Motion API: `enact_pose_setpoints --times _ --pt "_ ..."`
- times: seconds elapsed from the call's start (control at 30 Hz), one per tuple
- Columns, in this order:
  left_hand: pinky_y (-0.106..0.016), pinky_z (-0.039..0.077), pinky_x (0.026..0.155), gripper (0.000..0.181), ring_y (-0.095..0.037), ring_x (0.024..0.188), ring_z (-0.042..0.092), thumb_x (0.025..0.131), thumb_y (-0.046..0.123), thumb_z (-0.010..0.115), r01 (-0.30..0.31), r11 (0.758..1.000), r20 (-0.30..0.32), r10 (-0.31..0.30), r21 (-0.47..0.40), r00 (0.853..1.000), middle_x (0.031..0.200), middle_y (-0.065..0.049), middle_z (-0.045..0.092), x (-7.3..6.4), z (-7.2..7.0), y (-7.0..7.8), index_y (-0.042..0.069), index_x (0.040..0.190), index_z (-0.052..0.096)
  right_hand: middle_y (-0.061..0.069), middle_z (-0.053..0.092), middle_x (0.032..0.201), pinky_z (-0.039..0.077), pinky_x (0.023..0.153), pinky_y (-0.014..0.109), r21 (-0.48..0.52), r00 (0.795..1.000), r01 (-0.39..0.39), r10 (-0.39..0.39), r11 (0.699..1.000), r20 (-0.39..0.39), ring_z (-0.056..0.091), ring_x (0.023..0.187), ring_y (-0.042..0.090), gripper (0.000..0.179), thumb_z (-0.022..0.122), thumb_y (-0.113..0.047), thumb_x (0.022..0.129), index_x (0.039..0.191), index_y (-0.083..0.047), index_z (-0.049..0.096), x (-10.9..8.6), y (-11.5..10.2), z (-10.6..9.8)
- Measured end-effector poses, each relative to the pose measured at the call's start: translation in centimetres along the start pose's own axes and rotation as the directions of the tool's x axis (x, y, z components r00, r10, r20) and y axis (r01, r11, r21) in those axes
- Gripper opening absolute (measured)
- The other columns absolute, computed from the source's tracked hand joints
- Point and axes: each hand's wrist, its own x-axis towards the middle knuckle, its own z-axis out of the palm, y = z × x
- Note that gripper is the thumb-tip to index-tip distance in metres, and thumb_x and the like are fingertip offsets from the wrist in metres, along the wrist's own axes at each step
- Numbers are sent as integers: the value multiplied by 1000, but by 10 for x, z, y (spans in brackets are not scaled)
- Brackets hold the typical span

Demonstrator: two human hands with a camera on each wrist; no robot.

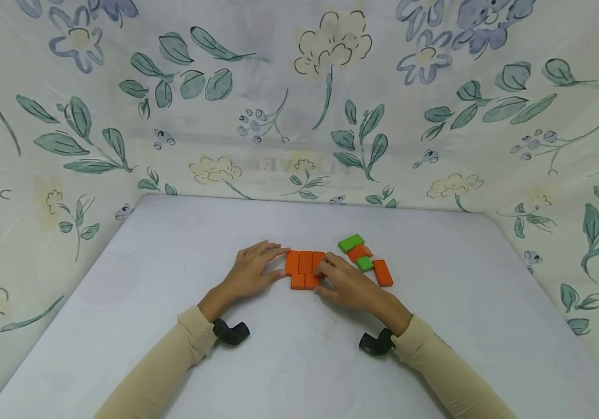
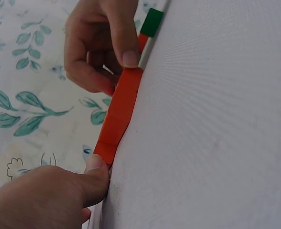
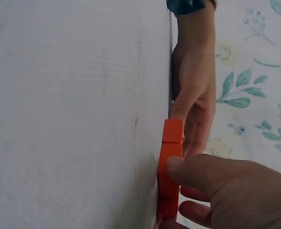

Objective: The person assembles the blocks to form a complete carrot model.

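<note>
In the head view several orange blocks lie flat on the white table, packed in two rows. My left hand is at their left side, forefinger at the far corner and thumb lower down, fingers mostly straight. From the right, my right hand reaches over the group with bent fingers, holding an orange block at the right end of the nearer row. The right wrist view shows the right thumb pressed on an orange side face. The left thumb touches the near end in the left wrist view.
Beyond the right hand lie two green blocks, one farther back and one nearer, with an orange piece between them. Another orange block lies to their right. A flowered cloth rises behind the table.
</note>
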Motion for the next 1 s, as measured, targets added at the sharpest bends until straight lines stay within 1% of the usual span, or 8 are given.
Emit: enact_pose_setpoints --times 0.23,0.43,0.53,0.6,0.73,0.8,0.93,1.0 --pt "-59 29 109 54 -40 147 34 95 39 67 6 1000 7 -6 0 1000 150 -9 51 0 -1 0 26 145 53 2 54 103 53 82 24 3 1000 -3 3 1000 10 53 92 12 26 77 -21 89 109 -10 65 0 -1 -2" --pt "-60 29 110 54 -40 147 34 95 39 67 4 1000 7 -4 0 1000 149 -9 51 -1 -1 1 26 146 53 1 53 102 53 83 24 -31 1000 -7 8 999 26 52 92 12 30 79 -27 87 110 -12 65 0 -1 -5" --pt "-60 28 110 55 -40 147 33 95 40 67 3 1000 13 -3 -4 1000 150 -9 50 0 -1 1 26 146 53 1 56 103 53 83 25 -50 1000 -2 3 999 31 53 92 12 30 79 -29 87 110 -13 66 0 0 -9" --pt "-60 28 110 55 -40 147 32 95 40 67 5 1000 16 -4 -6 1000 150 -9 49 1 -1 1 26 146 52 3 59 104 54 84 27 -51 999 -14 15 999 36 55 93 14 27 77 -28 89 110 -13 67 1 2 -15" --pt "-60 28 110 58 -40 147 33 95 39 68 1 1000 6 -1 -12 1000 149 -8 50 2 0 0 26 148 50 5 65 109 57 87 34 -15 992 -117 118 993 42 60 101 18 25 72 -25 93 113 -10 68 -3 9 -36" --pt "-60 27 111 60 -40 147 33 94 38 68 -3 1000 3 3 -17 1000 149 -8 50 3 1 0 24 149 48 5 67 108 57 86 37 22 986 -168 167 986 22 62 100 20 24 71 -23 94 113 -8 68 -8 14 -47" --pt "-62 27 111 60 -41 147 33 95 36 68 -16 1000 8 16 -13 1000 149 -9 50 1 1 -1 19 149 48 2 67 97 56 75 30 94 974 -227 228 969 2 62 89 18 19 70 -18 94 109 -6 69 -28 23 -66" --pt "-62 27 111 58 -41 147 33 95 37 67 -15 1000 16 16 -5 1000 150 -10 50 -1 -1 -1 17 148 50 2 66 93 55 69 27 115 961 -272 276 955 -12 60 84 16 16 69 -16 95 107 -5 69 -40 30 -72"
